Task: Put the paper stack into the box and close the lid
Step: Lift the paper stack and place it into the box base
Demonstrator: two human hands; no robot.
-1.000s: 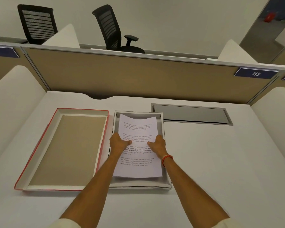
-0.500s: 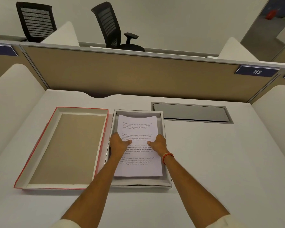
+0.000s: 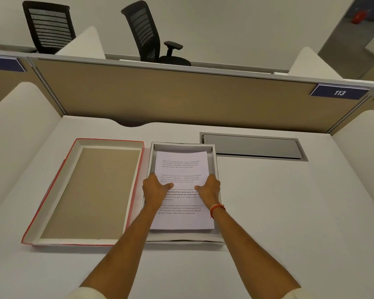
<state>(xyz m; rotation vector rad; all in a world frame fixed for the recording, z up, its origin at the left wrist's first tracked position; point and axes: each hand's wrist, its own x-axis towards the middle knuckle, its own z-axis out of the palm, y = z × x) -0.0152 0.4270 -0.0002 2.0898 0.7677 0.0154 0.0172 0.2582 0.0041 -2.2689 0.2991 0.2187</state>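
A white paper stack (image 3: 181, 169) with printed text lies flat inside the shallow white box (image 3: 183, 145) at the desk's middle. My left hand (image 3: 154, 188) grips the stack's left edge, thumb on top of the page. My right hand (image 3: 208, 189), with an orange band at the wrist, holds the right edge the same way. The red-edged lid (image 3: 108, 143) lies upside down just left of the box, its brown inside facing up.
A grey metal cable hatch (image 3: 253, 146) is set into the desk behind and right of the box. A tan partition (image 3: 181, 98) closes the back, white dividers stand at both sides, and two black office chairs are beyond.
The paper stack has come down from a curved, raised hold to lying flat within the box. Both hands went down with it and kept their grip on its edges.
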